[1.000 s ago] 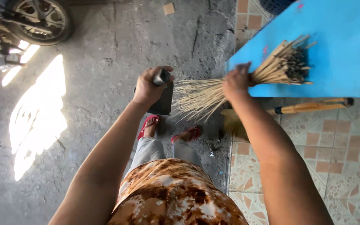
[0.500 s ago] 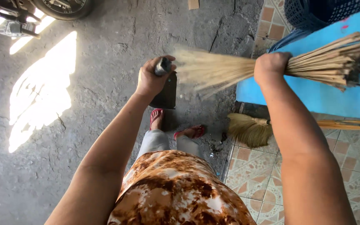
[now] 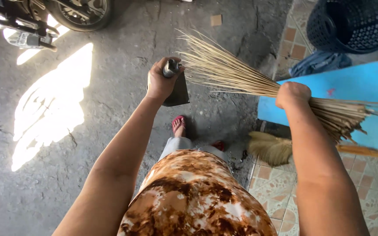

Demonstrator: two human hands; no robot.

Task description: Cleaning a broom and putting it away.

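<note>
Stick bundle [image 3: 241,76] in right hand [image 3: 292,94], cleaver [image 3: 176,87] in left hand [image 3: 160,83]

Left hand [image 3: 162,82] fisted, arm outstretched, right hand [image 3: 292,94] in closed grip, arm extended

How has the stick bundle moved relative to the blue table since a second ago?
Yes. The stick bundle has lifted off the blue table; the right hand now holds it raised, thin tips fanning up past the cleaver.

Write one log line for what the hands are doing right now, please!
left hand: grips dark flat-bladed cleaver | right hand: grips bundle of thin tan broom sticks | below: blue table
</note>
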